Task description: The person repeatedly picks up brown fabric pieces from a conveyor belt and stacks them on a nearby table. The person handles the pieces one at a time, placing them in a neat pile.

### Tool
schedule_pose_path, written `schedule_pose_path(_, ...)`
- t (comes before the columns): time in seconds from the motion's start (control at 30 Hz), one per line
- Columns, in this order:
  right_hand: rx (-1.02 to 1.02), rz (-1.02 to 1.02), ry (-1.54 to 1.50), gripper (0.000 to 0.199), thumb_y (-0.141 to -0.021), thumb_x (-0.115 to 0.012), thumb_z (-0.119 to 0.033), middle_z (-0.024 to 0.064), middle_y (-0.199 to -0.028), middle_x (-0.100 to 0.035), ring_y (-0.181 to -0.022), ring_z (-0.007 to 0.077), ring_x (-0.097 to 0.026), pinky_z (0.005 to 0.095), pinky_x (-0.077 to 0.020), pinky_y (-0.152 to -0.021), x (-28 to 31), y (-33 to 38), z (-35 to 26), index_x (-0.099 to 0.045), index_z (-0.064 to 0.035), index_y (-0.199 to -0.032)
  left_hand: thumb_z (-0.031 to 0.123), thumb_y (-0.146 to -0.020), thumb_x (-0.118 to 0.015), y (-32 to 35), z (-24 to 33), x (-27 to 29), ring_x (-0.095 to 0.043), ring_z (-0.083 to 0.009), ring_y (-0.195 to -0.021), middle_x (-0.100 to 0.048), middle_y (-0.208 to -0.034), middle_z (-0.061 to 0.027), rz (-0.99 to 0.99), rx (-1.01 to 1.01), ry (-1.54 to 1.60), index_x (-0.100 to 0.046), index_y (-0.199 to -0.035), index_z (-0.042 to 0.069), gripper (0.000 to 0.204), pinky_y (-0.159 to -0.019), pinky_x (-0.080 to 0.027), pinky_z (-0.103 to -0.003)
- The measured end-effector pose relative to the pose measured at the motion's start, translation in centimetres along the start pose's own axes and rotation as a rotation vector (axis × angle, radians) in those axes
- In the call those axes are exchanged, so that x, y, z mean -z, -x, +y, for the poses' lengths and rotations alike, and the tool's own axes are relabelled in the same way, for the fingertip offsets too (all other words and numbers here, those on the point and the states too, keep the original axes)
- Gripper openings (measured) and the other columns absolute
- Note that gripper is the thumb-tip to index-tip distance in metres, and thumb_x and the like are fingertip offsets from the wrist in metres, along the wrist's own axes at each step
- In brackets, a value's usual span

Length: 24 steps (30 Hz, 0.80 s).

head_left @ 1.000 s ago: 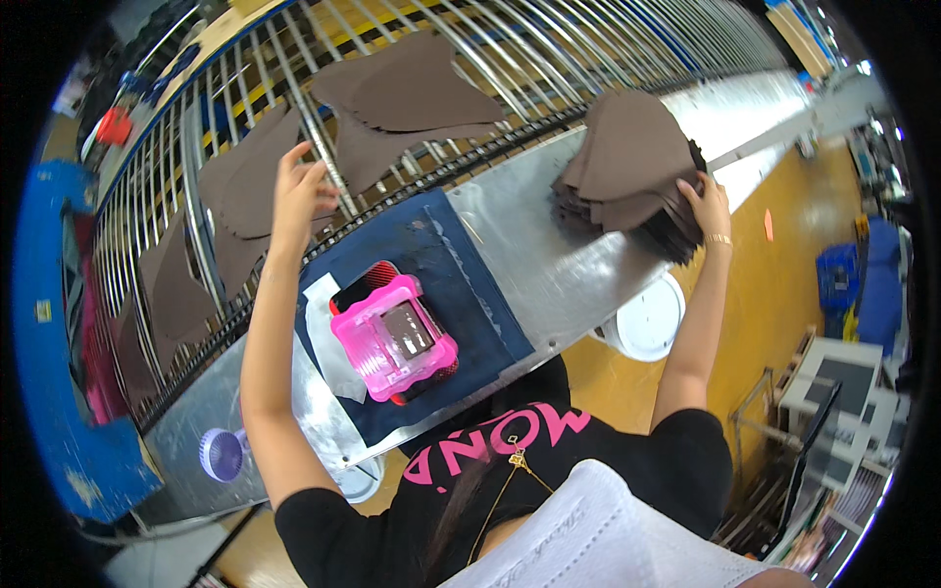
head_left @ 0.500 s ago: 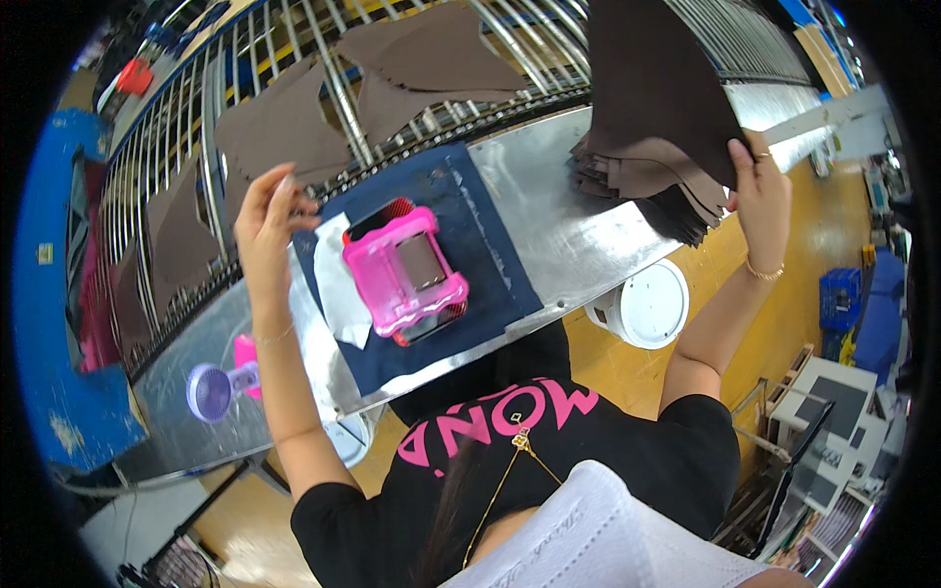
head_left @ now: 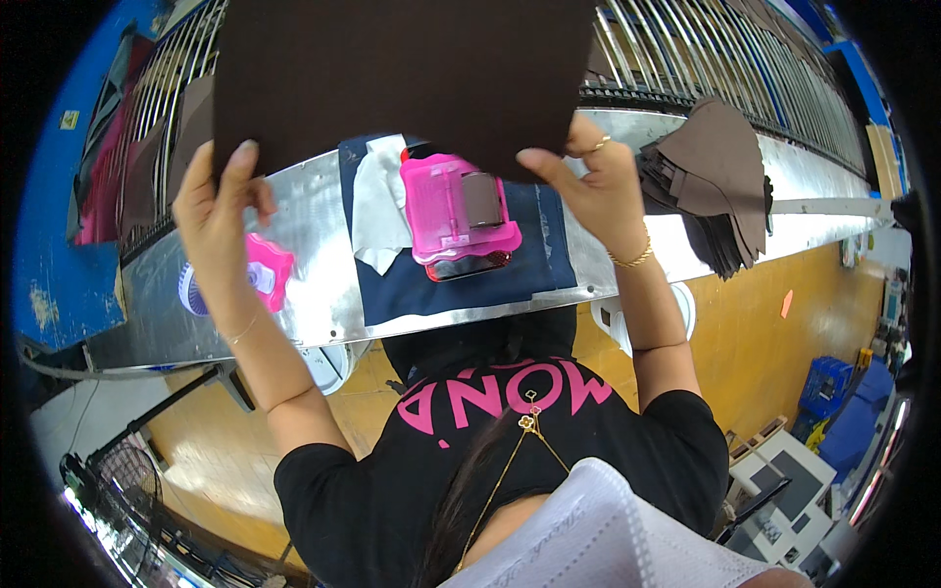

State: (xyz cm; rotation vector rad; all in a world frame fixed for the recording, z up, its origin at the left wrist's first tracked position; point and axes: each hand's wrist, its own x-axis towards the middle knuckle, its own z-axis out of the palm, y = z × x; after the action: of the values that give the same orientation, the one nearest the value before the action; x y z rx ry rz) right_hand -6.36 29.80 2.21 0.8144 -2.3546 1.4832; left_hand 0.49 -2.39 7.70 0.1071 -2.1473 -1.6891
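A large dark brown sheet of cut material is held up in front of me, hiding much of the rack behind it. My left hand pinches its lower left corner between thumb and fingers. At the lower right corner, my right hand grips the sheet with the thumb in front. Below the sheet stands a pink plastic holder with a brown roll in it, on a dark blue cloth. To the right lies a fanned stack of brown cut pieces.
Beyond the metal table runs a rack of metal bars with brown pieces on it. A white cloth lies beside the holder. A small purple fan and a pink object sit at left. White buckets stand below the table edge.
My right hand has moved left from the stack, bringing one brown sheet across in front of me. My left hand, empty before, now holds its other corner. The view has turned somewhat.
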Motion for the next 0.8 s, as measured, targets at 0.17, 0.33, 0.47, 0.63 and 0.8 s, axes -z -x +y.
schedule_pose_path(0.17, 0.157, -0.046, 0.066, 0.026, -0.072, -0.079, -0.021, 0.0095, -0.06, -0.051, -0.058, 0.0244, -0.045, 0.0342, -0.0435, -0.059, -3.6, -0.3, -0.3, -0.059, -0.0046, -0.07, 0.01, -0.09, -0.066, 2.6, 0.7, 4.5, -0.057, -0.0106, -0.055, -0.063, -0.071, -0.0063, 0.117, -0.093, -0.14, -0.065, -0.101, -0.001, 0.016, -0.049, -0.042, -0.02)
schedule_pose_path(0.33, 0.306, -0.078, 0.183, 0.023, -0.072, -0.078, -0.019, 0.0051, -0.053, -0.047, -0.054, 0.0246, -0.044, 0.0338, -0.0395, -0.068, -3.6, -0.3, 0.3, -0.059, -0.007, -0.069, 0.009, -0.088, -0.067, 3.8, -0.2, 5.4, -0.057, -0.0091, -0.055, -0.062, -0.07, -0.0042, 0.153, -0.016, -0.189, -0.065, -0.098, -0.001, 0.014, -0.05, -0.041, -0.02)
schedule_pose_path(0.47, 0.357, -0.035, 0.269, 0.021, -0.069, -0.08, -0.013, 0.0042, -0.051, -0.046, -0.05, 0.0247, -0.043, 0.0339, -0.0384, -0.069, -1.4, 1.0, 1.4, -0.06, -0.0076, -0.07, 0.009, -0.09, -0.066, 3.9, -2.6, 3.3, -0.057, -0.0081, -0.055, -0.06, -0.071, -0.0022, 0.037, 0.096, -0.086, -0.065, -0.097, -0.002, 0.013, -0.049, -0.041, -0.021)
schedule_pose_path(0.63, 0.117, -0.013, 0.306, 0.013, -0.067, -0.079, -0.004, 0.0092, -0.064, -0.062, -0.057, 0.0261, -0.057, 0.0337, -0.044, -0.071, 1.9, 5.8, 5.5, -0.066, -0.0061, -0.069, 0.004, -0.09, -0.062, 4.0, -4.5, -1.6, -0.055, -0.0082, -0.049, -0.054, -0.067, -0.0015, -0.186, 0.192, -0.215, -0.066, -0.093, -0.002, 0.008, -0.046, -0.042, -0.024)
schedule_pose_path(0.8, -0.229, 0.053, 0.302, 0.01, -0.075, -0.074, -0.002, 0.0126, -0.077, -0.07, -0.07, 0.021, -0.067, 0.0284, -0.0481, -0.063, 5.5, 9.9, 6.0, -0.074, -0.004, -0.084, 0.006, -0.082, -0.067, 2.5, -3.3, -6.6, -0.057, -0.0191, -0.055, -0.053, -0.069, -0.0058, -0.422, -0.16, -0.445, -0.068, -0.087, 0.002, 0.007, -0.051, -0.045, -0.029)
